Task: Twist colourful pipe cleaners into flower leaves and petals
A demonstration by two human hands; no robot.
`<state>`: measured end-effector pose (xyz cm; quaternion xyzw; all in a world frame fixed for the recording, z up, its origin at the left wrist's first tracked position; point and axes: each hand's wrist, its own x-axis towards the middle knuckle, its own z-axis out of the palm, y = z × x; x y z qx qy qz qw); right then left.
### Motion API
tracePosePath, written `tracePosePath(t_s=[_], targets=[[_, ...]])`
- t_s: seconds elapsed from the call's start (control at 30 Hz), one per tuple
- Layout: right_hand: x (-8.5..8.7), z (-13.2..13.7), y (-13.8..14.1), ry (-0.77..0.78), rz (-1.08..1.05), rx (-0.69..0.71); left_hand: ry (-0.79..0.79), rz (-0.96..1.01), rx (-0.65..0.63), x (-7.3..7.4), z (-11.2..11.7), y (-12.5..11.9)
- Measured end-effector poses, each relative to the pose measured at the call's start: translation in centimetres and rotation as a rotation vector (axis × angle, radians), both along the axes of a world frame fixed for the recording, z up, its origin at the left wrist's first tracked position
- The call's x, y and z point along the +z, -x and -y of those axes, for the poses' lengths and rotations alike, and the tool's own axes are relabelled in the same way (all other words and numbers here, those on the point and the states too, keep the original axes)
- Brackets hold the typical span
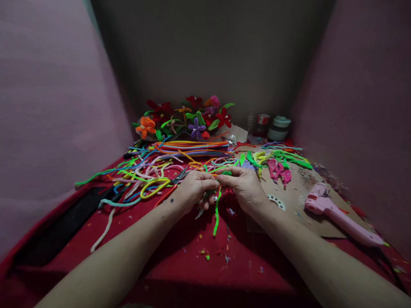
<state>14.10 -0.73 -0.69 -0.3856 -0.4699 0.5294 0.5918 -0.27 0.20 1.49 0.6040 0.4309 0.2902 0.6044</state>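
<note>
My left hand (199, 188) and my right hand (244, 186) meet at the middle of the table, fingertips pinched together. A bright green pipe cleaner (217, 214) hangs from between them, its lower end pointing down. Just what the fingertips press on is partly hidden by them. Below my left fingers a small greyish tip sticks out, too small to name. Beside my left hand lie scissors with orange-red handles (167, 194) and dark blades. A heap of loose coloured pipe cleaners (141, 171) spreads to the left of that hand.
Pipe-cleaner flowers (195, 128) stand at the back, behind a bundle of straight stems (192, 147). On the right, a cardboard sheet (295, 218) bears pink pieces (279, 171), green leaves (295, 158) and a pink glue gun (343, 218). A lidded jar (279, 128) stands behind.
</note>
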Motion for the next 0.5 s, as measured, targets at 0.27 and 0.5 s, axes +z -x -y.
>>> tracePosePath(t_s=[0.27, 0.5], targets=[[0.05, 0.08, 0.09, -0.004, -0.031, -0.04, 0.001, 0.007, 0.013, -0.59, 0.01, -0.33], [-0.41, -0.48, 0.04, 0.025, -0.14, 0.03, -0.023, 0.055, 0.068, -0.49, -0.44, 0.19]])
